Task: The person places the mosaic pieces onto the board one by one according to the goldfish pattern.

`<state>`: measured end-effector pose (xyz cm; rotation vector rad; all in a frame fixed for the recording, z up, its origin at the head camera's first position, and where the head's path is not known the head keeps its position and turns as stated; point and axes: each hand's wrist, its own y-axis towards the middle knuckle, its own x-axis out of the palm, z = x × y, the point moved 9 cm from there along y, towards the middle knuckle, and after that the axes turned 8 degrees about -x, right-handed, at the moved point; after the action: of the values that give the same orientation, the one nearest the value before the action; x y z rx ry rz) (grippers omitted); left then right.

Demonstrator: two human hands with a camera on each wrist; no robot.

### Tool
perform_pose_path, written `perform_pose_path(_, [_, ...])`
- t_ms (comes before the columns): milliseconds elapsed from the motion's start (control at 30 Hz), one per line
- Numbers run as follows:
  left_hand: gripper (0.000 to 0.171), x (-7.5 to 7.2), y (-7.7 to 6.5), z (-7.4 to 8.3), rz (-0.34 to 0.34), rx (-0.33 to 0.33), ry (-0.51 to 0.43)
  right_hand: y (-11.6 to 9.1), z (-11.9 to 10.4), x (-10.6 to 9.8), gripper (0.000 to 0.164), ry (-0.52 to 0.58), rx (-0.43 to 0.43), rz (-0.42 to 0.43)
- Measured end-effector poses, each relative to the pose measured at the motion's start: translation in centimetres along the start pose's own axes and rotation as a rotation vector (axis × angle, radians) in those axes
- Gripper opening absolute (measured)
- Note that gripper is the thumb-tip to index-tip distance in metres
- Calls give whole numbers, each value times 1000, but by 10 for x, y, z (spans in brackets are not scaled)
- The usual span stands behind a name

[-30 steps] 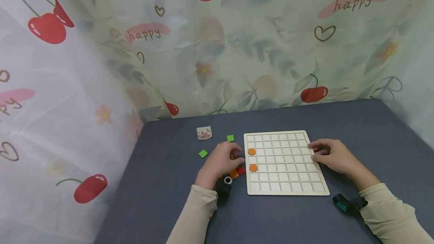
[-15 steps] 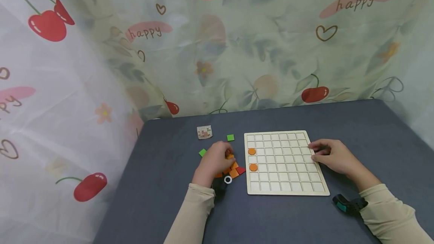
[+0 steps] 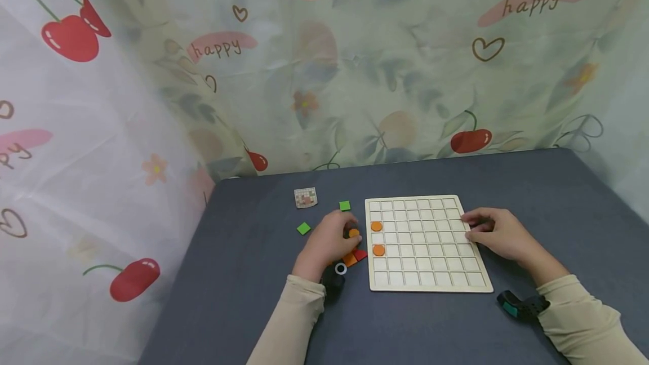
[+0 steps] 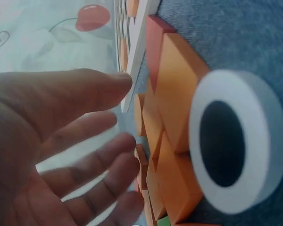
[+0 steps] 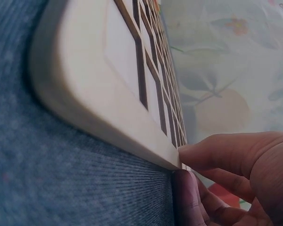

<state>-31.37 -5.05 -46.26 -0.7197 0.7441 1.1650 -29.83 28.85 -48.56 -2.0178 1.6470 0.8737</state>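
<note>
Closest to me, orange pieces (image 3: 350,259) lie heaped by the left edge of the board (image 3: 431,285). Over them my left hand (image 3: 324,244) gapes, thumb apart, an orange disc (image 3: 354,232) showing between. I'm likely choosing a piece; next calls for a clean pinch. My right hand (image 3: 499,234), loosely bent, touches the board's right edge. Farther, a card (image 3: 306,197) lies toward the table's (image 3: 228,275) far-left corner.

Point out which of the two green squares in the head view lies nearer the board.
The upper green square, just left of the board; the other green square lies lower and farther left.
</note>
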Motion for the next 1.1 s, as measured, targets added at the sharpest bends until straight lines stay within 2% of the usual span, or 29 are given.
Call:
perform_pose_path(133, [40, 3, 1, -3, 25, -34, 71, 0, 1, 0, 42, -4, 2, 2])
perform_pose_path(367, [31, 7, 3, -3, 34, -47, 135, 0, 1, 0, 42, -2, -9, 3])
perform_pose_path(567, [22, 6, 1, 0, 35, -37, 117, 0, 1, 0, 42, -1, -9, 0])
perform_pose_path(800, [20, 6, 1, 0, 39, -28, 99, -1, 0, 0, 43, 1, -6, 3])
perform_pose_path(967, [18, 5, 1, 5, 42, 15, 58, 1, 0, 0, 50, -9, -3, 12])
perform_pose_path(1100, [19, 6, -2, 14, 22, 46, 20, 1, 0, 0, 50, -16, 0, 15])
